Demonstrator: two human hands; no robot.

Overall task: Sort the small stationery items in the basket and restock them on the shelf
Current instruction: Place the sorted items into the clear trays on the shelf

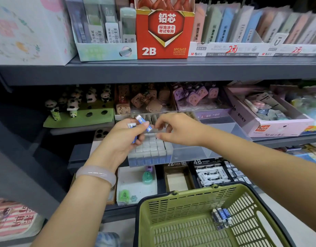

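My left hand (128, 134) grips a few small blue-and-white erasers (142, 122) above a clear box of the same erasers (150, 148) on the middle shelf. One eraser sticks up between its thumb and fingers. My right hand (178, 130) hovers just right of it, fingers curled toward that eraser, touching the clear box's edge; I cannot make out a grip. The green basket (173, 204) sits below at the front, with a few blue erasers (222, 217) lying in its right part.
The grey shelf (153, 72) above carries a red 2B lead box (164, 32) and M&G lead packs (243, 29). Panda toppers (73, 106), brown and purple trinkets and a pink box (271, 113) stand behind. Lower trays hold 2B and 4B erasers (212, 175) and sharpeners.
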